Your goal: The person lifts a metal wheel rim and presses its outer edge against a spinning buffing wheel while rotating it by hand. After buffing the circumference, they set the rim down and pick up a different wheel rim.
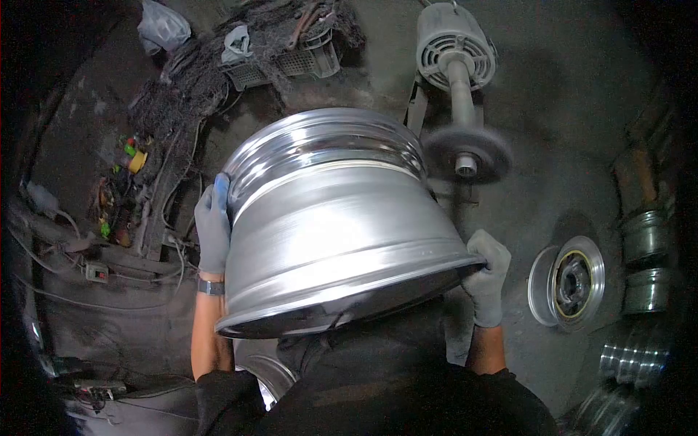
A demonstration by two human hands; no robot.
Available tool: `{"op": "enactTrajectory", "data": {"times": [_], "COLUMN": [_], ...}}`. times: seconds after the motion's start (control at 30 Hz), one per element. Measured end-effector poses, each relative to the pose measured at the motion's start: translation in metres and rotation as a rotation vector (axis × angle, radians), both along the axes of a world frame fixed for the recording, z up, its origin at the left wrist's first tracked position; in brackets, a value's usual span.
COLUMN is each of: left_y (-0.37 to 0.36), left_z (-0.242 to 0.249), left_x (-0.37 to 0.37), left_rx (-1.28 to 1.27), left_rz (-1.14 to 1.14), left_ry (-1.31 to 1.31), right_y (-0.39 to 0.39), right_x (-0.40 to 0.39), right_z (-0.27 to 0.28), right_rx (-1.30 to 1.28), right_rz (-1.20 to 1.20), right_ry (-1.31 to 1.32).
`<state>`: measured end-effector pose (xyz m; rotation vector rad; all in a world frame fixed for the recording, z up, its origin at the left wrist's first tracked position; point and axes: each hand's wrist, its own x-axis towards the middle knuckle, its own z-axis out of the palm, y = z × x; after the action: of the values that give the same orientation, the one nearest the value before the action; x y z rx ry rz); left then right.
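Observation:
A large silver wheel rim (342,218) is held up in front of my body, tilted, its upper band mirror-bright and its lower barrel duller. My left hand (214,225), in a grey glove with a blue patch, grips the rim's left side near the shiny band. On the lower right, my right hand (486,276), gloved too, has its fingers closed around the flared edge. Just beyond the rim's upper right is a dark round buffing wheel (494,154), blurred as if spinning, on the shaft of an electric motor (454,43). A gap between rim and buffing wheel is hard to judge.
Another wheel rim (592,280) stands on the floor at right, with several more stacked along the right edge. Dark fibrous waste covers a plastic crate (291,65) at the back. Cables (109,305) and a switch box (96,272) lie at left.

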<state>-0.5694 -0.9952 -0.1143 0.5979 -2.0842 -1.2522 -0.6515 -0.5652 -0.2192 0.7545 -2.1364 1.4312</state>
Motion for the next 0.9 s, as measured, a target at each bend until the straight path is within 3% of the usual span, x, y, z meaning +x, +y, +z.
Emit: {"op": "enactTrajectory", "data": {"times": [0.17, 0.37, 0.4, 0.53, 0.6, 0.7, 0.77, 0.83, 0.87, 0.9], "left_y": [0.015, 0.025, 0.02, 0.018, 0.023, 0.008, -0.027, -0.075, -0.063, -0.038], "left_z": [0.022, 0.039, 0.034, 0.03, 0.025, 0.006, -0.055, -0.137, -0.131, -0.119], "left_x": [-0.013, -0.02, -0.021, -0.014, -0.012, -0.002, 0.022, 0.049, 0.048, 0.043], "left_rx": [-0.071, -0.155, -0.161, -0.093, -0.17, -0.323, -0.385, 0.173, 0.172, 0.583], "left_rz": [-0.044, -0.038, -0.031, -0.01, -0.025, 0.041, 0.109, -0.083, -0.088, -0.013], "left_ry": [-0.042, -0.127, -0.126, -0.137, -0.05, 0.133, 0.202, 0.165, 0.163, 0.252], "right_y": [0.003, -0.003, -0.003, -0.016, -0.034, -0.04, -0.042, -0.045, -0.045, -0.046], "right_x": [0.006, 0.009, 0.004, -0.006, 0.004, 0.001, -0.001, -0.001, -0.001, -0.002], "right_z": [-0.04, -0.041, -0.026, 0.1, 0.138, 0.143, 0.137, 0.133, 0.131, 0.131], "right_rx": [-0.209, -0.214, -0.213, 0.346, 0.449, 0.535, 0.53, 0.391, 0.39, 0.373], "right_rz": [-0.004, -0.078, -0.075, 0.192, 0.207, 0.237, 0.252, 0.212, 0.207, 0.22], "right_ry": [-0.036, -0.17, -0.163, 0.17, 0.236, 0.321, 0.311, 0.329, 0.326, 0.321]}}
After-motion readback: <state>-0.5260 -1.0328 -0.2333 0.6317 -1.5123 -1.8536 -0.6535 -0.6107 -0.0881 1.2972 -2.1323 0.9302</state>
